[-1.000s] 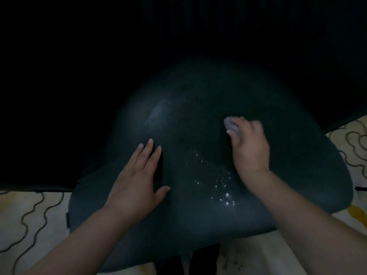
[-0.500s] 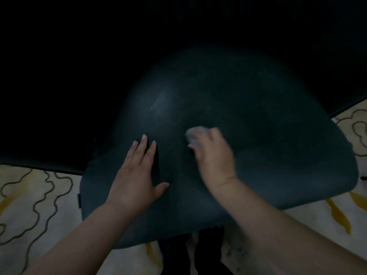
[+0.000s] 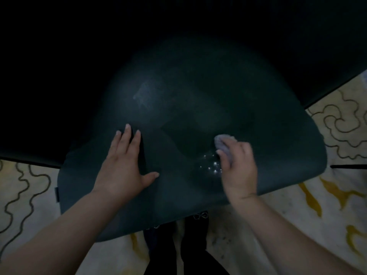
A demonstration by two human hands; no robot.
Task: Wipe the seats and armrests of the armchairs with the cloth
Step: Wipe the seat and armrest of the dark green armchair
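Half a second ago the right hand point(image 3: 238, 167) pressed the cloth point(image 3: 223, 144) near the middle of the seat point(image 3: 198, 116), close beside the left hand point(image 3: 123, 165). Now it has swung out toward 3 o'clock, well apart from the left hand, and a patch of small bright droplets point(image 3: 210, 165) that the hand covered then shows again just at its 9 o'clock side. The left hand has kept its place.

The right hand's fingers point(image 3: 234, 153) are curled closed around the pale, bunched cloth, which peeks out past the fingertips at 12 o'clock and touches the dark seat. The hand is blurred.

The left hand lies flat on the seat at about 8 o'clock from its centre, fingers point(image 3: 127, 139) straight and together, thumb spread toward 3 o'clock, holding nothing.

The seat is dark and rounded; beyond it everything is black. A cream rug point(image 3: 337, 195) with dark swirling lines lies under it at both sides.
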